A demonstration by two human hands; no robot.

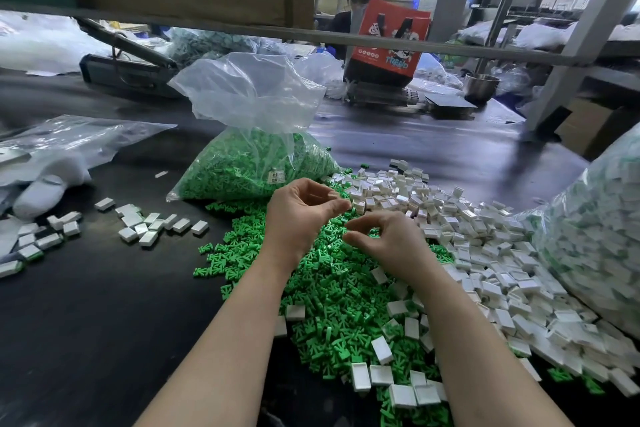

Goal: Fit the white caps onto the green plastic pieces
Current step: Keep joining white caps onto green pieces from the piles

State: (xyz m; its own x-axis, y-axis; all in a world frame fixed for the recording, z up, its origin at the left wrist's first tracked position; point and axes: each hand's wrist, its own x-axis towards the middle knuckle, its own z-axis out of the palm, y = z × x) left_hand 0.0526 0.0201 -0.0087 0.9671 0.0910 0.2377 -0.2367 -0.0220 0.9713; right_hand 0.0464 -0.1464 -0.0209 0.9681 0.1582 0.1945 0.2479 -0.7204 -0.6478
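Note:
A heap of loose green plastic pieces (322, 288) lies on the dark table in front of me. To its right spreads a heap of white caps (485, 239). My left hand (301, 215) hovers above the far edge of the green heap, fingers curled around a small white cap (334, 196) that is mostly hidden. My right hand (388, 243) hangs just over the green pieces, thumb and forefinger slightly apart with nothing between them. The two hands are close together, fingertips almost meeting.
An open clear bag of green pieces (256, 166) stands behind the heaps. A large bag of assembled parts (595, 236) lies at the right. Capped pieces (138, 229) are scattered at the left near a white glove (45, 191). Another person sits across the table.

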